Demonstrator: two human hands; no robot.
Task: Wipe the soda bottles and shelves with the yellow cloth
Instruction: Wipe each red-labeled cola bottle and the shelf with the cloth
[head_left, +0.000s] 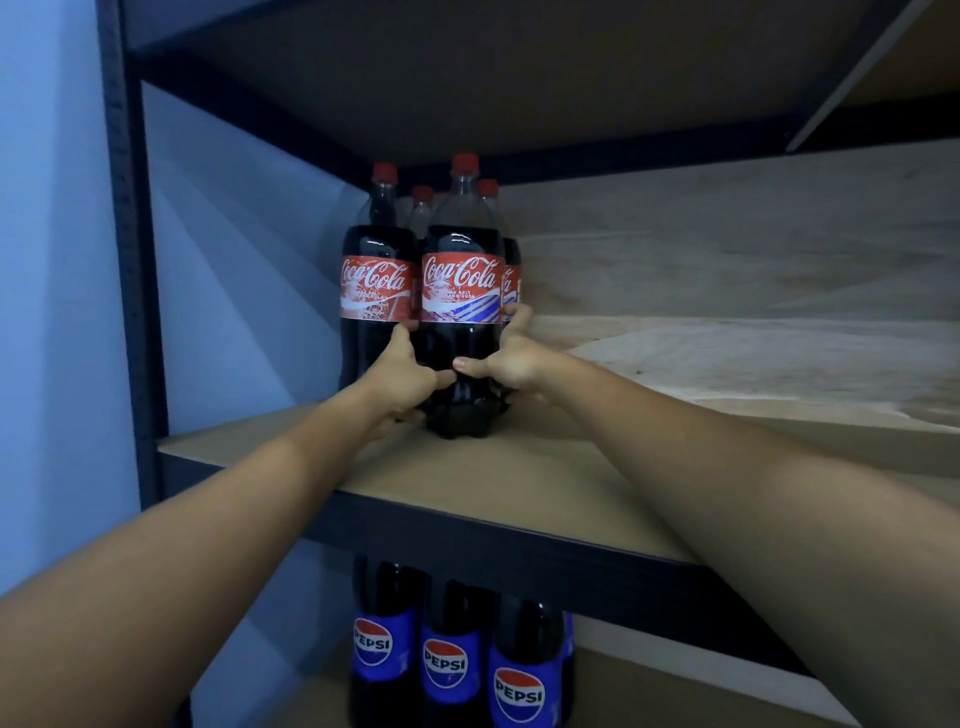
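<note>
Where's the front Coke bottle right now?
Head view, centre: the front Coke bottle stands on the middle shelf, gripped by the left hand and right hand.

Coke bottles (462, 291) on shelf (519, 478) (Pepsi bottles (452, 660) below).

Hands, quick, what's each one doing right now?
Left hand: grips the front cola bottle low on its left side.
Right hand: grips the same bottle from the right.
</note>
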